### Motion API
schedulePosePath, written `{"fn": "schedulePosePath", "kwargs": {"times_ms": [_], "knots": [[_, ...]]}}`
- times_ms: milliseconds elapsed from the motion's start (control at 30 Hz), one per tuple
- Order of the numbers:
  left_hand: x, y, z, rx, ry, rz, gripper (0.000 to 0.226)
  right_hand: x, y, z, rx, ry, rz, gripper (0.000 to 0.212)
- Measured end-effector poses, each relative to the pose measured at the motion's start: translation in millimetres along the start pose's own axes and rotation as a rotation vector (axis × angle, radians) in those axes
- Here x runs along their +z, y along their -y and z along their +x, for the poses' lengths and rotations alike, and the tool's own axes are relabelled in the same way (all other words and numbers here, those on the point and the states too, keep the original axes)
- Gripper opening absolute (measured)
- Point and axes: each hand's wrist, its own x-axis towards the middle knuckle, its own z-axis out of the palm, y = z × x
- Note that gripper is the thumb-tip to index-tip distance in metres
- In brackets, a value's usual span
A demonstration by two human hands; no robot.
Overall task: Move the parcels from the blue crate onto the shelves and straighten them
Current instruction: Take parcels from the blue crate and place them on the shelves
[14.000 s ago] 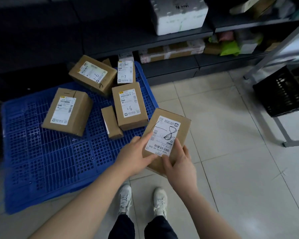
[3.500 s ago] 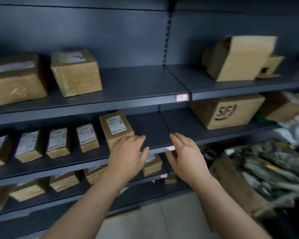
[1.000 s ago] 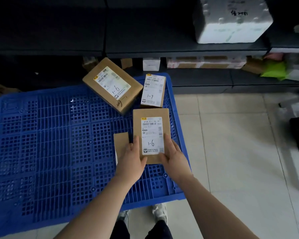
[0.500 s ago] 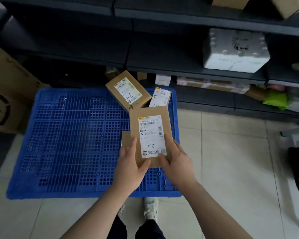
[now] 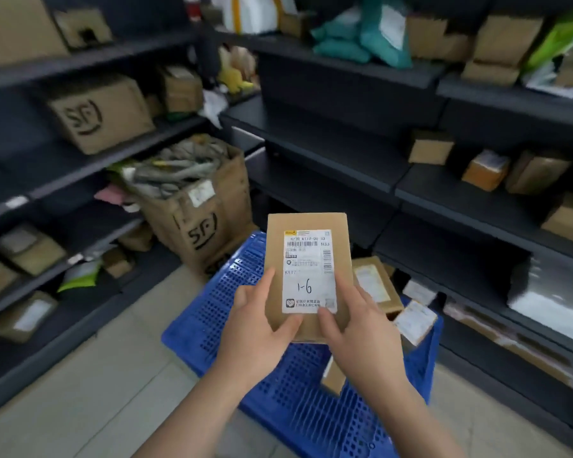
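Cardboard is what the brown parcel (image 5: pixel 306 276) is made of. It is a small, flat box, and it is up in the air in the middle of the view, over the blue crate (image 5: pixel 278 401). It stands tall, with its white label (image 5: pixel 308 272) facing the person. "1-6" is written on the label by hand.

Both hands hold the box at its bottom end. The left hand (image 5: pixel 255 328) grips it from 8 o'clock, with the thumb lying on the brown front. The right hand (image 5: pixel 361 332) grips it from 4 o'clock, with the thumb on the bottom of the label. The fingers go behind the box, so I cannot see them.

I think the box is light, because the hands hold only one end and it does not tip. It looks stiff and keeps its shape. The corners could get squashed if it bumps a shelf. The label looks smooth, so a thumb may slip there. The plain brown sides are the best place to hold, one hand on each long edge.

Three parcels lie in the crate. A flat parcel (image 5: pixel 376 285) is at 3 o'clock from the held box. A tilted parcel (image 5: pixel 414 322) is at 4 o'clock. A small parcel (image 5: pixel 333 378) is at 6 o'clock, under the right wrist.

Dark shelves (image 5: pixel 328 153) run along 12 to 3 o'clock, with bare room on them. A big open box (image 5: pixel 199 223) full of grey bags stands at 10 o'clock.
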Motion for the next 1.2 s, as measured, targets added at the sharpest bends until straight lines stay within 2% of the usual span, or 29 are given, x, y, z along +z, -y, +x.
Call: {"fn": "schedulePosePath", "kwargs": {"times_ms": [233, 433, 833, 1200], "knots": [[-140.1, 38.1, -21.4, -0.09, -0.297, 0.011, 0.083, 33.6, 142.4, 27.1, -0.265, 0.108, 0.024, 0.047], [-260.3, 89.1, -53.7, -0.143, -0.49, 0.041, 0.082, 83.4, 271.1, 28.3, -0.442, 0.187, 0.058, 0.049], [-479.6, 194.1, -93.7, -0.234, -0.726, 0.118, 0.074, 200.7, 504.9, 34.8, -0.68, 0.32, 0.186, 0.051], [-617.7, 262.6, -8.5, -0.289, -0.865, 0.101, 0.072, 288.9, 655.9, 142.5, -0.822, 0.38, 0.182, 0.045]]}}
